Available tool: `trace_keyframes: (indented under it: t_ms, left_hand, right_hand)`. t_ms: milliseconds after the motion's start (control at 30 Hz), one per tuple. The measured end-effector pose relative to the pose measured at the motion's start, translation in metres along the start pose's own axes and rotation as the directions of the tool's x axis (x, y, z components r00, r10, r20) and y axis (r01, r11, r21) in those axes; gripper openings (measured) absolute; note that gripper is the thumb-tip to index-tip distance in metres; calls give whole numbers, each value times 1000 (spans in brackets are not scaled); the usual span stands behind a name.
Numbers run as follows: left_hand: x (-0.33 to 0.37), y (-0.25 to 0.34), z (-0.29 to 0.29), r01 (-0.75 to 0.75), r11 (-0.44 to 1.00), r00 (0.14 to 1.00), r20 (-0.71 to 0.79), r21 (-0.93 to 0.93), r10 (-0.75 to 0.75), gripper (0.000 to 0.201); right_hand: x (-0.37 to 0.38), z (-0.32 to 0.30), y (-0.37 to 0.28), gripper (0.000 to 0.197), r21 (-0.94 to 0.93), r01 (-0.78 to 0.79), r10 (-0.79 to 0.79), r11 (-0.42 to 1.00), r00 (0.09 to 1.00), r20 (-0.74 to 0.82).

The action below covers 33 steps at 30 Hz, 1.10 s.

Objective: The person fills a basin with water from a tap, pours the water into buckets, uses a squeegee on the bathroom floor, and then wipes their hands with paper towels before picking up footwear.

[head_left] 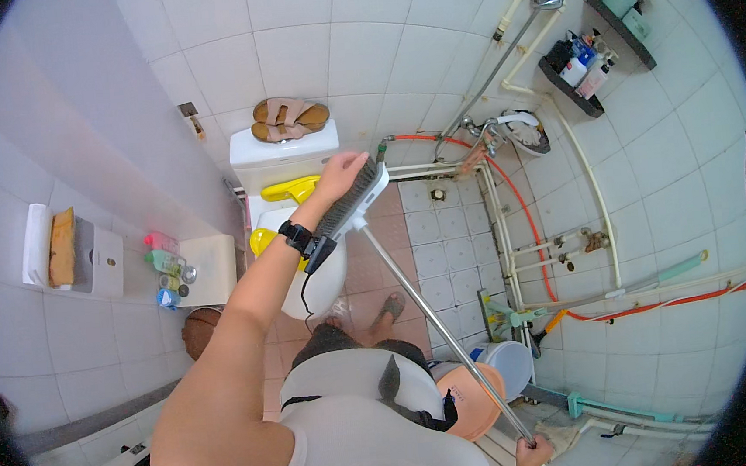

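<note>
A long-handled floor brush slants across the view, its metal pole [437, 320] running from the brush head down to the lower right. The head [359, 206] has a white back and dark grey bristles, which face left and toward my left hand. My left hand [341, 177] is at the far end of the bristles, fingers closed against them; the fingertips are partly hidden. A black band circles that wrist. Low on the right, my right hand [532, 455] wraps round the pole near its end. The brush head is raised beside the white toilet [320, 281].
Brown sandals [288, 120] lie on the toilet tank [253, 150], with a yellow plastic thing [292, 189] below. An orange basin [476, 400] and white bucket [508, 367] stand at right. A red hose [523, 186] and pipes line the right wall; bottles [165, 262] stand left.
</note>
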State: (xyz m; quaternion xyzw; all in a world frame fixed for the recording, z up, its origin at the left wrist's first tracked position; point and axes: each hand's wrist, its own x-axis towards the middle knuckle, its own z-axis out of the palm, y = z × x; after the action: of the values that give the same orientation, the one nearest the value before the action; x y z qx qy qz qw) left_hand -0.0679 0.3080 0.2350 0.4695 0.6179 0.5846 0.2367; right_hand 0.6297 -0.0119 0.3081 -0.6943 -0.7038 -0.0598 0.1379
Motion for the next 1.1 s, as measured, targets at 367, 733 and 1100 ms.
trace_keyframes:
  t_ms: [367, 733, 1100]
  left_hand:
    - [13, -12, -60, 180, 980, 525, -833, -90, -173, 30]
    - [-7, 4, -19, -75, 931, 961, 275, 356, -27, 36]
    - [4, -42, -88, 275, 948, 513, -809, -162, -287, 33]
  right_hand:
    - [2, -12, -14, 25, -44, -29, 28, 999, 999, -23]
    - [13, -4, -1, 23, -59, -37, 37, 998, 999, 7]
    - [0, 6, 6, 23, 51, -31, 31, 998, 999, 8]
